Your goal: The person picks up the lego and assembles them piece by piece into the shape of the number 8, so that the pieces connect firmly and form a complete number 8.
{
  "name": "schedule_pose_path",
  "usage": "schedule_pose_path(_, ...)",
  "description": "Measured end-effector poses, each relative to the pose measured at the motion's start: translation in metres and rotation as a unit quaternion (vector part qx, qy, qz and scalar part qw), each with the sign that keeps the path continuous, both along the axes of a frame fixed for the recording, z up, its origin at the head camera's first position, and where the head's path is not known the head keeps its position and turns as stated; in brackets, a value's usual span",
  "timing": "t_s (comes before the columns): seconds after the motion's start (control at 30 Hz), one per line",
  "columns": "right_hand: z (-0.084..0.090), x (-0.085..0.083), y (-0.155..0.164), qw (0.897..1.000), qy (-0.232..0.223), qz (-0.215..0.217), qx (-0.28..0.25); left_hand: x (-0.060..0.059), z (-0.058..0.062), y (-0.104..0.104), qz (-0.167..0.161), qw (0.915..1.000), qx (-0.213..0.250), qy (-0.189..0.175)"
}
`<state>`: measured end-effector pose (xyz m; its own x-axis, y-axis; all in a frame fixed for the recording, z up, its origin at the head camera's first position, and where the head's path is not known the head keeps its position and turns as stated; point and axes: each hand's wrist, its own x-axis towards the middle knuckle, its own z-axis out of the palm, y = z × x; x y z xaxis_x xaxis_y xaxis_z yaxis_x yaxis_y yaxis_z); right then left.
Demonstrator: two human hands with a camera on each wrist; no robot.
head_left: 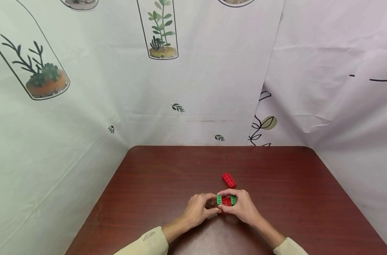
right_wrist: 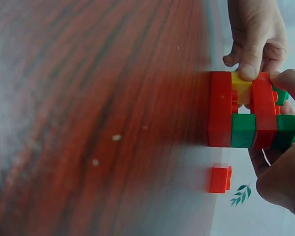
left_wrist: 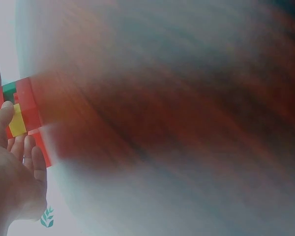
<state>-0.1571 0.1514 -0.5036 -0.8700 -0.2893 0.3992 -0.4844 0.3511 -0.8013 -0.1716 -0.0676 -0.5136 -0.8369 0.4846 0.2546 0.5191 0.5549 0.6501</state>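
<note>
A small block of joined red, green and yellow bricks (head_left: 226,200) stands on the dark wooden table (head_left: 168,170), held between both hands. My right hand (head_left: 239,203) wraps around its right side, fingers curled over the top. My left hand (head_left: 209,205) pinches its left end. In the right wrist view the block (right_wrist: 250,110) shows red uprights with green and yellow pieces, the left hand (right_wrist: 255,39) pressing a fingertip on the yellow piece. The left wrist view shows the block (left_wrist: 22,113) at the thumb of the left hand (left_wrist: 14,172).
One loose red brick (head_left: 229,180) lies just beyond the hands, also seen as the red brick (right_wrist: 220,179) in the right wrist view. A plant-printed cloth backdrop (head_left: 193,88) walls in the table on three sides.
</note>
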Motion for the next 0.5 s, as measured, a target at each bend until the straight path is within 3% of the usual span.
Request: schedule_pose_path(0.5,-0.0025,-0.0006,0.001,1.0,-0.005,0.005,-0.001,0.0,-0.0041,0.0022,0.0,1.0,-0.004,-0.001)
